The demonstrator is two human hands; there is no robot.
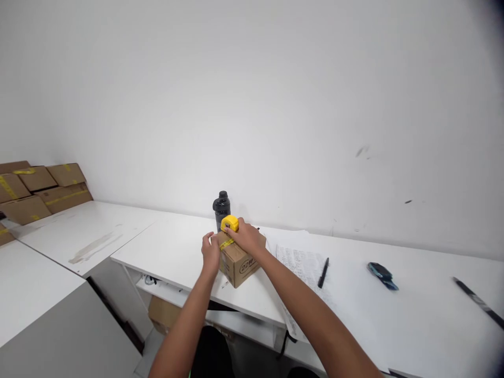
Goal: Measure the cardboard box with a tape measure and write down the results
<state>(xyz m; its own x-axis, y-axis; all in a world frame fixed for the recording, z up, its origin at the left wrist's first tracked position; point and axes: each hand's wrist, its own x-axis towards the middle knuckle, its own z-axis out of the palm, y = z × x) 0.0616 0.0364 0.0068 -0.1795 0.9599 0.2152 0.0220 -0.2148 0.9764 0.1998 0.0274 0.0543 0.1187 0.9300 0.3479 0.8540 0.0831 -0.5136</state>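
A small cardboard box [238,260] with dark printing on its side sits near the front edge of the white table. My right hand [248,237] is closed around a yellow tape measure [229,223] over the top of the box. Across the box top runs a yellow strip [227,243]; I cannot tell whether it is the blade or packing tape. At the box's left side, my left hand [210,253] has its fingers bent against the upper edge and grips it. Part of the box top is hidden by my right hand.
Behind the box stands a dark bottle [222,207] near the wall. To the right lie written papers [301,262], a black pen [323,273], a dark teal object [382,275] and another long dark pen-like item [478,300]. Several taped boxes [65,197] are stacked far left.
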